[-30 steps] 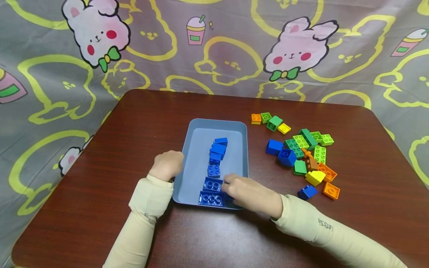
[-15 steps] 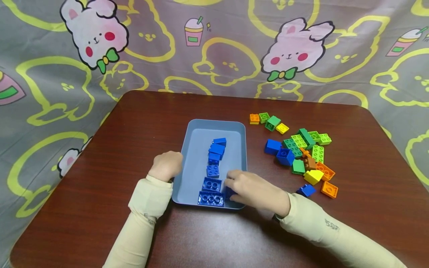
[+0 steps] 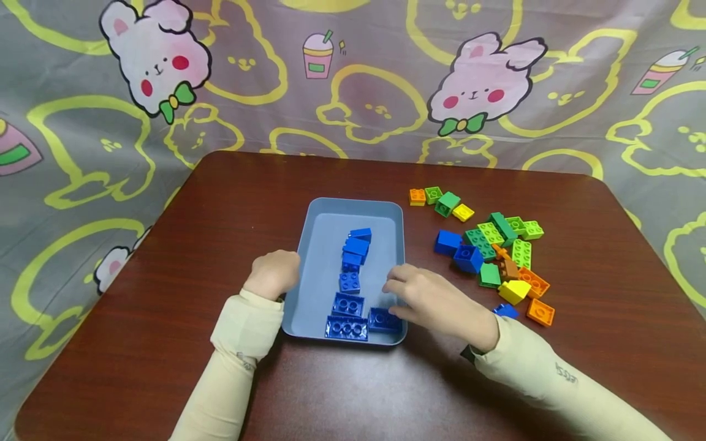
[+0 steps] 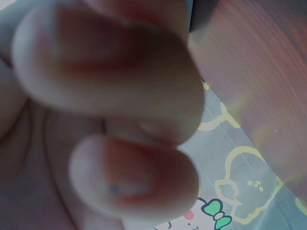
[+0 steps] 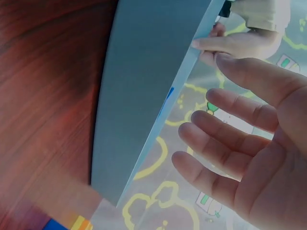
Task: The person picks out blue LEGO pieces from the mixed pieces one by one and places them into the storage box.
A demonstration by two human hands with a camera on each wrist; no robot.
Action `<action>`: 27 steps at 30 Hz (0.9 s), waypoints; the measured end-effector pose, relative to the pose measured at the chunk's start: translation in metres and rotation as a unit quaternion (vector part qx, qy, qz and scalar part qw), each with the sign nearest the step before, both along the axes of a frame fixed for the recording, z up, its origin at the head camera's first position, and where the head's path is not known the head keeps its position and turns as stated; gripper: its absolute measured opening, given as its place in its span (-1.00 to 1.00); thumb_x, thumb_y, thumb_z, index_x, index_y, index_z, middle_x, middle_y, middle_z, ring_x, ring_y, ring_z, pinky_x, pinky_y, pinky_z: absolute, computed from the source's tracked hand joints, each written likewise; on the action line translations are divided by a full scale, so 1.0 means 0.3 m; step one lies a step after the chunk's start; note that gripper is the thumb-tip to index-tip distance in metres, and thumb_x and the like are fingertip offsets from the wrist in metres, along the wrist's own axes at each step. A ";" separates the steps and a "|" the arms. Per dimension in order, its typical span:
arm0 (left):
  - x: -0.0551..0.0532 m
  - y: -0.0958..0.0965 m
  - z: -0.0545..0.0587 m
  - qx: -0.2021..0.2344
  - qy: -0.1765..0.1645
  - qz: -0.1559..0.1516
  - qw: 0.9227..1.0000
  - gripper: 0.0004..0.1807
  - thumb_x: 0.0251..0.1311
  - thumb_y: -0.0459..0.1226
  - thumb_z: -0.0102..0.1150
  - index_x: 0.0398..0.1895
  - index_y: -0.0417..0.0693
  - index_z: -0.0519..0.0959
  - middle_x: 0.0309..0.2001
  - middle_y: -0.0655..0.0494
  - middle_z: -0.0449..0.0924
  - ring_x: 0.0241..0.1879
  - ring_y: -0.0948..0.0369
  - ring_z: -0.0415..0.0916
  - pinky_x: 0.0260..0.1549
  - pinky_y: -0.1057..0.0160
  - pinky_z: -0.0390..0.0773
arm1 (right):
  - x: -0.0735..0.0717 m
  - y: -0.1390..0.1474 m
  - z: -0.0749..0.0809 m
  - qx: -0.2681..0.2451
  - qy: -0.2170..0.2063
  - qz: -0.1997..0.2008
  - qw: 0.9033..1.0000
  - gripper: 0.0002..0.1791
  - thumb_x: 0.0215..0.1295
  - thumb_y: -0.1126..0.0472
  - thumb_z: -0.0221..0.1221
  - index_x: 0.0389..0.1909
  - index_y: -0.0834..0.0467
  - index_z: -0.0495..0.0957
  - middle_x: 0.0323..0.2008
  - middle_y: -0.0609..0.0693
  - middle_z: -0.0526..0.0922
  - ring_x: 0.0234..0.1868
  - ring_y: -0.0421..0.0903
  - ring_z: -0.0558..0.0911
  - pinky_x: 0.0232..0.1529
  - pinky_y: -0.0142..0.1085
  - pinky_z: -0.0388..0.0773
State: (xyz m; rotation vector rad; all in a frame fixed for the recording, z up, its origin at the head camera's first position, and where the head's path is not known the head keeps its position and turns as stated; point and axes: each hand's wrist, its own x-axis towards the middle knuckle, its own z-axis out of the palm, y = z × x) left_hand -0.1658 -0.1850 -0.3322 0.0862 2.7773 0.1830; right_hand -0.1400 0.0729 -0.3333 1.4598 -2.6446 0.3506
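Note:
At the left side of a blue-grey tray (image 3: 320,300), my left hand (image 3: 273,274) grips the rim with curled fingers. The right wrist view shows that left hand (image 5: 242,45) pinching the tray's edge. My right hand (image 3: 438,300) hovers over the tray's right rim, its fingers loosely spread and holding nothing, as the right wrist view confirms. Just below its fingertips lies a dark blue block (image 3: 382,320) in the near right corner. Beside this sits a long blue block (image 3: 346,328) with its hollow side up. Several more blue blocks (image 3: 355,247) run in a line toward the far end.
Right of the tray, a loose cluster of building blocks holds green (image 3: 480,244), blue (image 3: 469,260), yellow (image 3: 514,291) and orange (image 3: 540,312) pieces. A smaller group with a green block (image 3: 447,204) lies farther back. A patterned curtain (image 3: 375,73) hangs behind the brown table (image 3: 248,202).
My right hand has let go of the blue block in the near right corner and moved up and to the right. The left hand stays at the rim.

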 end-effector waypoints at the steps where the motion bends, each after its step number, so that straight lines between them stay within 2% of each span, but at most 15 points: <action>1: 0.001 0.000 0.001 0.000 0.001 0.000 1.000 -0.76 0.16 -0.42 -0.16 -0.37 -0.20 0.57 -0.38 -0.09 0.52 -0.44 0.07 0.47 -0.50 0.03 0.44 | 0.000 0.005 0.002 0.001 0.003 -0.003 1.000 -0.68 -0.10 0.19 0.38 -0.29 0.22 0.59 -0.32 0.05 0.52 -0.33 -0.13 0.49 -0.32 -0.34 0.49; 9: 0.002 0.001 0.002 0.003 0.004 -0.001 1.000 -0.78 0.16 -0.42 -0.15 -0.41 -0.21 0.56 -0.45 -0.06 0.50 -0.48 0.09 0.44 -0.51 0.05 0.44 | -0.007 0.044 0.001 -0.002 0.006 -0.025 1.000 -0.67 -0.13 0.21 0.39 -0.29 0.22 0.59 -0.32 0.06 0.51 -0.33 -0.12 0.49 -0.31 -0.33 0.50; 17: 0.000 0.001 0.001 0.003 -0.001 -0.001 1.000 -0.78 0.16 -0.42 -0.15 -0.44 -0.20 0.55 -0.47 -0.05 0.48 -0.50 0.10 0.43 -0.53 0.06 0.43 | -0.032 0.113 -0.020 -0.049 0.029 -0.047 0.997 -0.69 -0.20 0.30 0.42 -0.36 0.23 0.59 -0.32 0.07 0.49 -0.32 -0.09 0.49 -0.33 -0.31 0.51; 27: 0.004 0.000 0.001 0.008 0.002 0.001 1.000 -0.78 0.16 -0.40 -0.15 -0.46 -0.19 0.54 -0.48 -0.04 0.47 -0.50 0.11 0.42 -0.53 0.07 0.43 | -0.053 0.196 -0.033 -0.088 0.051 -0.083 0.991 -0.61 -0.26 0.37 0.43 -0.30 0.30 0.56 -0.27 0.13 0.47 -0.23 0.00 0.46 -0.31 -0.22 0.51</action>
